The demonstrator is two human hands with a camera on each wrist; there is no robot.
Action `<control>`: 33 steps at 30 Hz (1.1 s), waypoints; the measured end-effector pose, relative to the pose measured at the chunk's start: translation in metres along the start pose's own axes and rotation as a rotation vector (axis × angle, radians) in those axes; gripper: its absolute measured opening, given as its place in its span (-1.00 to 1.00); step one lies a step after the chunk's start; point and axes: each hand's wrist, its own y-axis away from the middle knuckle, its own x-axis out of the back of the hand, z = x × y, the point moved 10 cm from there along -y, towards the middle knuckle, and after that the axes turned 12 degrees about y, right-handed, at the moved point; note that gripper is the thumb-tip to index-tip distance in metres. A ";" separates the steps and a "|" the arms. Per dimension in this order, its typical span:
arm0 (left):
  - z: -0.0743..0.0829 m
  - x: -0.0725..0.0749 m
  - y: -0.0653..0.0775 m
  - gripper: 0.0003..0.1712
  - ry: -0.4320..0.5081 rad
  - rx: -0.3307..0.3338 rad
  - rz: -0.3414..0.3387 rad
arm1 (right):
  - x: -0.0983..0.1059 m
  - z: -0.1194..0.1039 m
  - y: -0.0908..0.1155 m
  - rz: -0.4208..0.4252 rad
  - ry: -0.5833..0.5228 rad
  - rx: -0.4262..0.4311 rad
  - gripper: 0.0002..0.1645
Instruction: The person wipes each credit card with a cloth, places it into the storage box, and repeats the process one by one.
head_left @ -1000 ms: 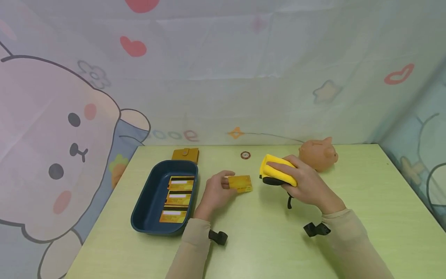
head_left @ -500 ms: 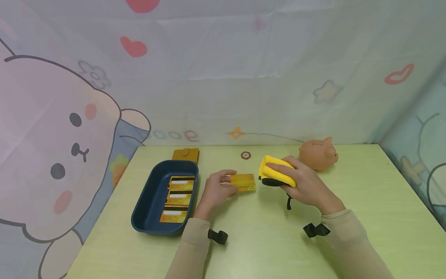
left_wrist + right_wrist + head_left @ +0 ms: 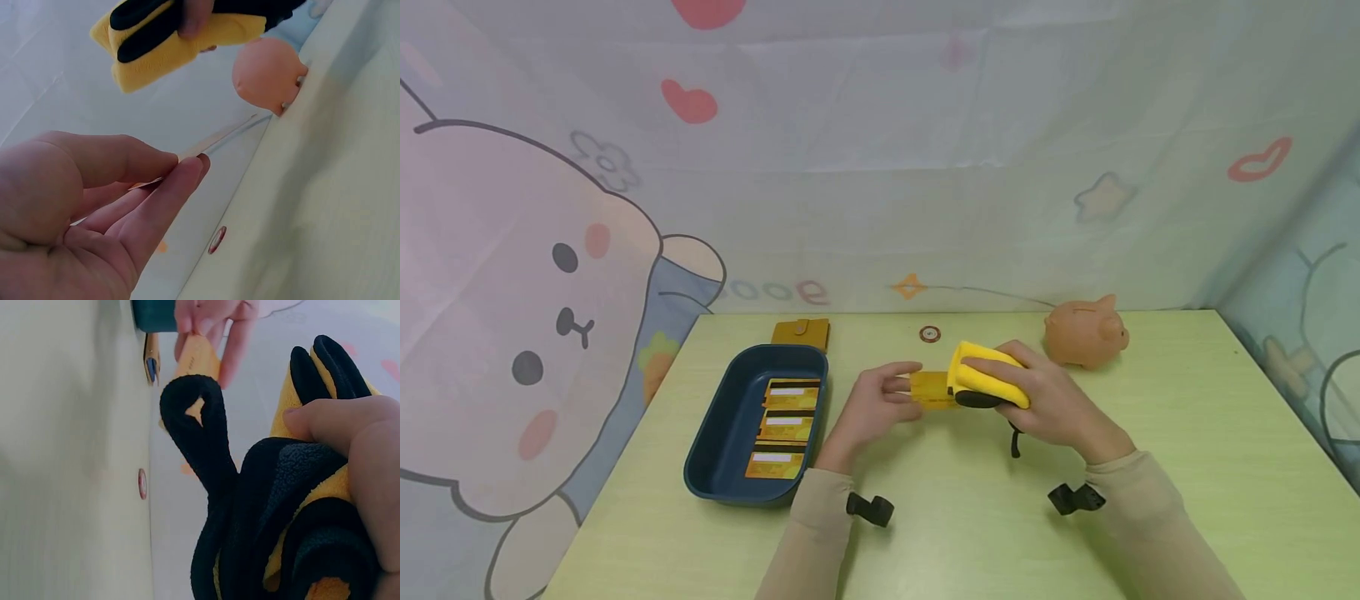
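Note:
My left hand (image 3: 871,408) pinches a gold bank card (image 3: 929,390) by its left end between thumb and fingers. Seen from the left wrist, the card (image 3: 215,136) is nearly edge-on and raised above the table. Folded yellow and black cloth (image 3: 992,379) fills the grip of my right hand (image 3: 1051,407), with a black hanging loop (image 3: 199,434) dangling from it. In the head view the cloth overlaps the card's right end and hides it. The loop partly covers the card in the right wrist view.
A dark blue tray (image 3: 706,429) stands on the left, holding several gold cards (image 3: 785,427) in a column. Behind it lies a tan wallet (image 3: 801,333). A red-rimmed poker chip (image 3: 930,333) and a piggy bank (image 3: 1084,335) are toward the table's back edge.
The card has moved right in my left hand. My right hand has brought the cloth left and slightly nearer, so it now overlaps the card's end. Tray and other objects stay put.

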 end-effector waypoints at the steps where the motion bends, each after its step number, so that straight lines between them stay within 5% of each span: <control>1: 0.002 -0.002 0.001 -0.25 0.004 -0.001 -0.010 | -0.001 -0.002 -0.001 -0.001 -0.003 0.005 -0.08; 20: 0.020 -0.039 0.007 -0.25 0.211 -0.014 -0.219 | -0.013 -0.025 -0.006 -0.007 -0.026 0.063 -0.12; 33: 0.031 -0.039 0.009 -0.31 0.260 -0.074 -0.205 | -0.011 -0.030 -0.008 0.025 -0.075 0.047 -0.12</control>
